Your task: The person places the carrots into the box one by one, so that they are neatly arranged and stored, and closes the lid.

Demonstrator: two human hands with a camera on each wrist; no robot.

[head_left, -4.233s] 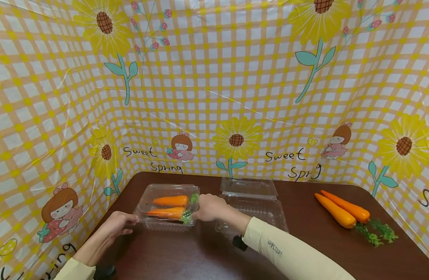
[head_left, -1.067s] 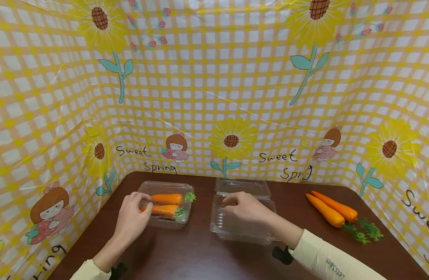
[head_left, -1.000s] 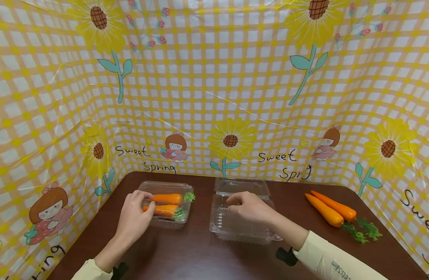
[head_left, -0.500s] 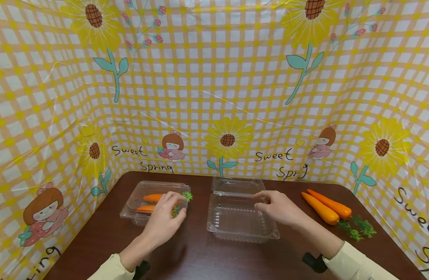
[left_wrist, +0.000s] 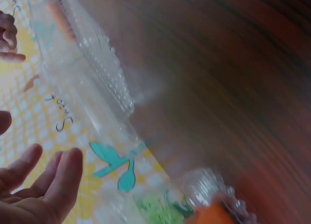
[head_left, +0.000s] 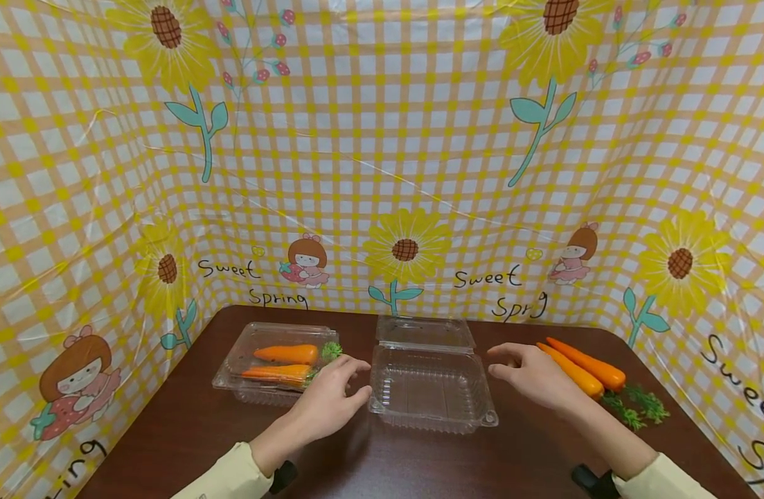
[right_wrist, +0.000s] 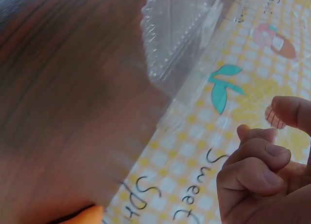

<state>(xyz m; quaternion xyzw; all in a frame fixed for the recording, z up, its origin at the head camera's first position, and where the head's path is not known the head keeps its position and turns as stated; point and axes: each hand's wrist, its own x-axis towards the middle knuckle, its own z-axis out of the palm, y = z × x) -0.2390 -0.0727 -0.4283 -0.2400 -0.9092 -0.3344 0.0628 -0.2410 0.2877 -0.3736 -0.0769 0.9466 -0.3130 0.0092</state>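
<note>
My left hand (head_left: 325, 400) hovers with loosely bent fingers between two clear plastic boxes, fingertips close to the left edge of the open box (head_left: 431, 388). That box's lid (head_left: 425, 334) is folded back behind it. My right hand (head_left: 537, 378) is just right of the open box, thumb and fingers loosely curled around nothing. On the left, the other box (head_left: 241, 350) has its lid down over orange carrots (head_left: 288, 354) with green tops, one bright leafy tuft (head_left: 332, 350) at its right edge. The left hand partly covers this box's right corner.
Two carrots (head_left: 593, 367) with leafy tops (head_left: 646, 404) lie side by side at the right, one partly behind my right hand. All this stands on a dark brown table (head_left: 413, 464). A checked sunflower sheet (head_left: 344, 173) hangs around the back and sides.
Earlier both hands were at the left box's edges. The right hand has since moved right, across the open box and past it. The left hand has slid right, off the left box's lid.
</note>
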